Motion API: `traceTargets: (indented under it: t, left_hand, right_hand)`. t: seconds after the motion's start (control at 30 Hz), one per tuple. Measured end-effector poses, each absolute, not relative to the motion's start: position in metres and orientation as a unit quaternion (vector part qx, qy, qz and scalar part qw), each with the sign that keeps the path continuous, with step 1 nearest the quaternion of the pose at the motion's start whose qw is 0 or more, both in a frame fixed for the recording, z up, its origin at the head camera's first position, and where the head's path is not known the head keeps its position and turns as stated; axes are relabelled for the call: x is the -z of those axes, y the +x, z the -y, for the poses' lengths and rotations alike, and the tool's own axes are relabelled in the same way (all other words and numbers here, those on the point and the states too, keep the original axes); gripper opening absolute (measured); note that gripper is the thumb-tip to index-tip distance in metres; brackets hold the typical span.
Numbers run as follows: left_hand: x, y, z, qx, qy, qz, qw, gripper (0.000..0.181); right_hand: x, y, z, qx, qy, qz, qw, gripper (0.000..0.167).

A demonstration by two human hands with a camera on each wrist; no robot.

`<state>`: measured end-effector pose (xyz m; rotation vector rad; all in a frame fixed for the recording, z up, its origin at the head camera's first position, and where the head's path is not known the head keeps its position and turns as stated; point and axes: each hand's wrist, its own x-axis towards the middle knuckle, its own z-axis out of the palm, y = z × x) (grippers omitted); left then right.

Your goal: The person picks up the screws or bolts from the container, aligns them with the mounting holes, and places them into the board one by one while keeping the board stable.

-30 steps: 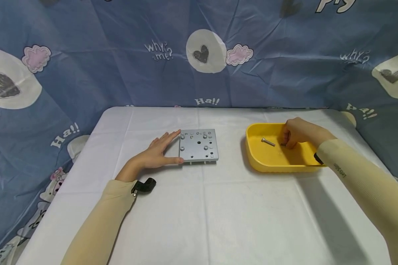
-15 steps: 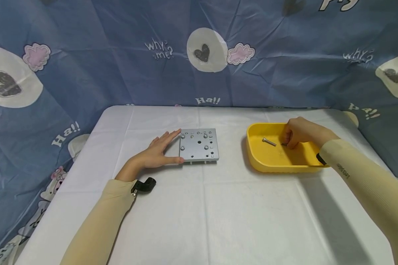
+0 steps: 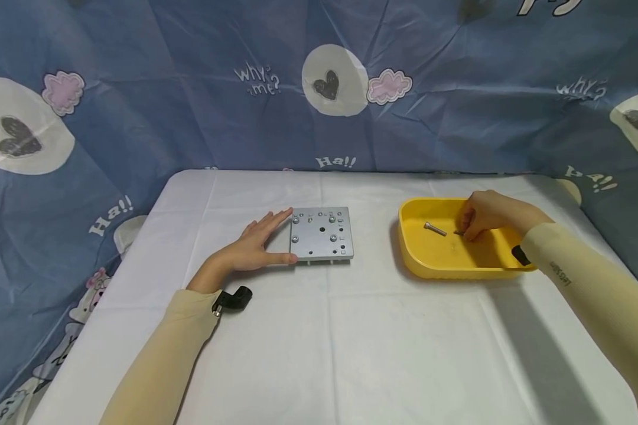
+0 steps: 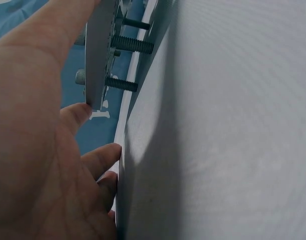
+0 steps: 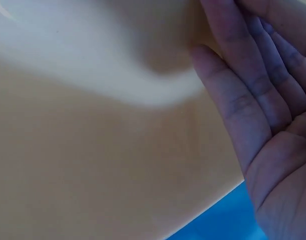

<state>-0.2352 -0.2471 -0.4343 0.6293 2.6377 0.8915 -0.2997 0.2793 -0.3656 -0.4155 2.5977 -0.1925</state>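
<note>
In the head view my left hand [image 3: 250, 245] is spread at the left edge of a silver metal plate [image 3: 316, 239], its thumb at the near corner and index finger at the far one. Holes and socket-head screws dot the plate's top; in the left wrist view threaded screw shanks [image 4: 132, 44] stick out of its underside. My right hand [image 3: 491, 212] reaches into a yellow tray [image 3: 420, 268], fingers curled, pinching a small screw [image 3: 459, 232] whose end just shows. Beside it on the tray floor lies a longer socket-head screw [image 3: 435, 228]. The right wrist view is blurred and hides the pinch.
A white cloth [image 3: 276, 348] covers the table. Behind it hangs a blue printed curtain [image 3: 191, 106]. The tray's raised rim runs under my right wrist. A black wrist mount [image 3: 234, 299] sits on my left sleeve.
The head view has shifted slightly, so everything appears a little further right. My right hand has turned slightly in the tray. My left hand and the plate stay together.
</note>
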Motion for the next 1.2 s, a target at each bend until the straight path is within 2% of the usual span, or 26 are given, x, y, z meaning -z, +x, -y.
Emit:
traceTargets:
  t: [0.23,0.47,0.63,0.83,1.2]
  left_hand:
    - [0.432,-0.234,0.247,-0.314,0.221,-0.913,0.139,0.113]
    - [0.435,-0.235,0.245,-0.318,0.221,-0.911,0.144,0.114]
    - [0.434,-0.235,0.245,-0.321,0.222,-0.909,0.143,0.113]
    - [0.432,-0.234,0.245,-0.318,0.220,-0.911,0.142,0.112]
    - [0.434,-0.234,0.247,-0.317,0.219,-0.912,0.143,0.112]
  right_hand:
    - [0.362,-0.299,-0.279,0.084,-0.153,-0.949,0.262,0.019]
    - [0.360,-0.295,-0.275,0.122,-0.141,-0.927,0.325,0.014]
    - [0.357,-0.296,-0.270,0.196,-0.106,-0.903,0.368,0.018]
    - [0.358,-0.299,-0.268,0.224,-0.102,-0.897,0.368,0.019]
    - [0.356,-0.298,-0.268,0.231,-0.120,-0.907,0.331,0.018]
